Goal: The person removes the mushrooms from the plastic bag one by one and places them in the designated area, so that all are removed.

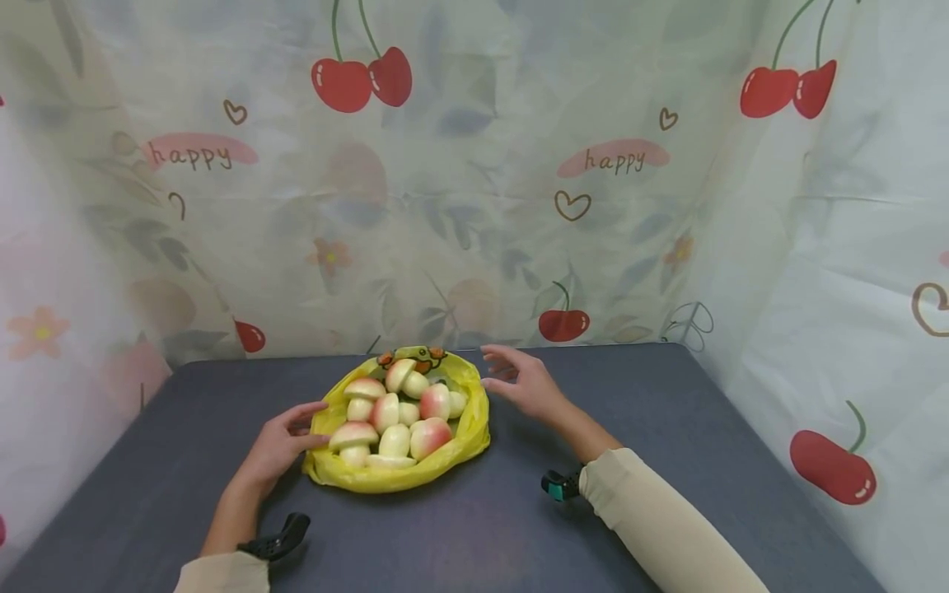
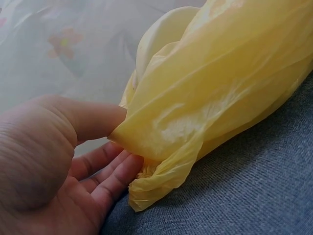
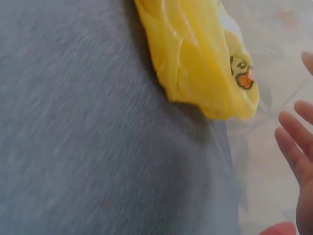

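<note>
A yellow plastic bag [image 1: 396,480] with a duck print sits on the dark table, its mouth rolled open. Inside it lie several mushroom-shaped pieces [image 1: 354,435] with cream stems and reddish caps. At the bag's left side, my left hand [image 1: 280,445] pinches the edge between thumb and fingers; the left wrist view shows the yellow plastic [image 2: 205,98] between them. My right hand [image 1: 525,385] hovers just off the bag's right rim, fingers spread and holding nothing. In the right wrist view that hand [image 3: 305,156] is apart from the bag [image 3: 195,63].
The dark grey table [image 1: 460,543] reaches back to a printed curtain [image 1: 460,247] with cherries and hearts. Similar curtains hang at left and right. A thin wire or string [image 1: 689,323] hangs by the back right corner. Black bands [image 1: 276,539] are on the wrists.
</note>
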Tool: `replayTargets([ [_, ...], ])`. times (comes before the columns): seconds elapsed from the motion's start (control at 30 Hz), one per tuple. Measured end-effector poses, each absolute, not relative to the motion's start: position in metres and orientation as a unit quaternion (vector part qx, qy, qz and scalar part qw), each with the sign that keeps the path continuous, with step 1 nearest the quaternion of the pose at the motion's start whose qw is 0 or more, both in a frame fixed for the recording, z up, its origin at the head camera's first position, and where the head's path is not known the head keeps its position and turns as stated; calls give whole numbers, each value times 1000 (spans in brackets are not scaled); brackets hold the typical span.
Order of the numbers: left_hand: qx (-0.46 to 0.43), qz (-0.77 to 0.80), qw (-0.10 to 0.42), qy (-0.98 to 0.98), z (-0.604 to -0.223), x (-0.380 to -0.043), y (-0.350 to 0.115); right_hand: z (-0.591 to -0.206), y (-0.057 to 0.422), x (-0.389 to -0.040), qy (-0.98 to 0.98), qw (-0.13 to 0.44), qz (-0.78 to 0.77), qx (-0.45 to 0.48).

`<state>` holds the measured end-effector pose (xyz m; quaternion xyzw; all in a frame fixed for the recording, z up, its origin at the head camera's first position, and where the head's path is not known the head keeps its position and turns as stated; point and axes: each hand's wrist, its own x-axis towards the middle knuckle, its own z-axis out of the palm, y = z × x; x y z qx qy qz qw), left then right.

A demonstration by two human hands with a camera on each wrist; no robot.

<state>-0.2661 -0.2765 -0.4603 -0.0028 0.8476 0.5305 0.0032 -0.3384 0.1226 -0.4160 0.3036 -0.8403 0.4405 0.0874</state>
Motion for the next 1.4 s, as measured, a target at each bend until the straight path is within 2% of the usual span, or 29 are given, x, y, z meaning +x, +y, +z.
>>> replayTargets([
  [0.47, 9, 531, 27, 847, -461, -266, -277, -403, 84, -361, -853, -40, 405, 328],
  [0.83, 4, 528, 33, 849, -461, -265, -278, -398, 64, -367, -856, -153, 366, 332],
  [1.4, 10, 532, 34, 846, -462, -265, -279, -403, 57, -357, -871, -174, 294, 352],
])
